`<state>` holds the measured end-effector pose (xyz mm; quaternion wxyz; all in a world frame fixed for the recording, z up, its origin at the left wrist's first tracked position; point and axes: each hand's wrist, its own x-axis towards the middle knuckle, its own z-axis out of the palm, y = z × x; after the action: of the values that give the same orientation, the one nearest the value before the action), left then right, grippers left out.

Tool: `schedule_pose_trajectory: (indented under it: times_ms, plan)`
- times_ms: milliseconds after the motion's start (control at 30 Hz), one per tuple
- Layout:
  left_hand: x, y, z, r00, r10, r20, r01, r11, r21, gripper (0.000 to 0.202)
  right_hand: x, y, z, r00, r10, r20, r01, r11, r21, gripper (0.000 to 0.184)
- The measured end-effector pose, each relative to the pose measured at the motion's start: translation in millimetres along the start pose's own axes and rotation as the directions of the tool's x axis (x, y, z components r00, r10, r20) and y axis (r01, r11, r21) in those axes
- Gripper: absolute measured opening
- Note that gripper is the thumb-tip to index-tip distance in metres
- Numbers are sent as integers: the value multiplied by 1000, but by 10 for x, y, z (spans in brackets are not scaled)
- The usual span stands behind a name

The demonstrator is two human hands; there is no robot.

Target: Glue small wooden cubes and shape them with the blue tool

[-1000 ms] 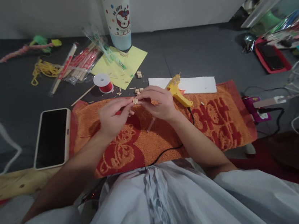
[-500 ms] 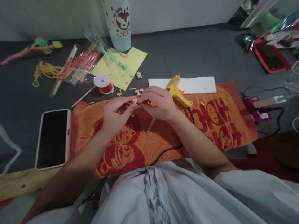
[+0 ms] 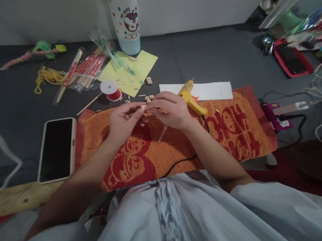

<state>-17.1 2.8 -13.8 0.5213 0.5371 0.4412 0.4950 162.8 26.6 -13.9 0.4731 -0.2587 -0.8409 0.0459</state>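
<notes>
Over the orange towel (image 3: 170, 150), my left hand (image 3: 124, 121) pinches a small bundle of cut wooden stick pieces (image 3: 143, 107) between thumb and forefinger. My right hand (image 3: 171, 109) meets it from the other side, its fingertips closed at the bundle's right end; whether it grips the same pieces is hidden. Just beyond the fingers lies a little cluster of similar wooden pieces (image 3: 148, 98), with another small stack (image 3: 149, 81) farther back. A yellow glue gun (image 3: 192, 99) rests to the right of my right hand, its clear glue stick (image 3: 162, 133) showing below that hand.
A spool of red thread (image 3: 113, 91), yellow paper (image 3: 145, 63), packaged chopsticks (image 3: 90, 68) and a bottle (image 3: 126, 23) stand or lie behind. At left is a phone (image 3: 57, 149); at right, a white board (image 3: 216, 90) and a purple power adapter (image 3: 276, 116). The black cord crosses the towel.
The small wooden bundle has turned slightly in the fingertips and shifted a little left. My left fingers have loosened and curled lower; the right hand stays almost in place.
</notes>
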Motion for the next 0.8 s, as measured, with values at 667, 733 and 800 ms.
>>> schedule_pose_trajectory:
  times_ms: [667,733,800]
  plan:
    - [-47,0,-18,999,49,12,-50,993,106,25,50,-47,-18,994,35,106,-40,998,43,15]
    - [-47,10,-16,998,58,17,-59,993,99,25,51,-49,-20,997,10,80,-14,998,56,13]
    - [-47,15,-14,998,62,14,-63,993,97,26,51,-51,-22,998,-2,68,-2,998,57,13]
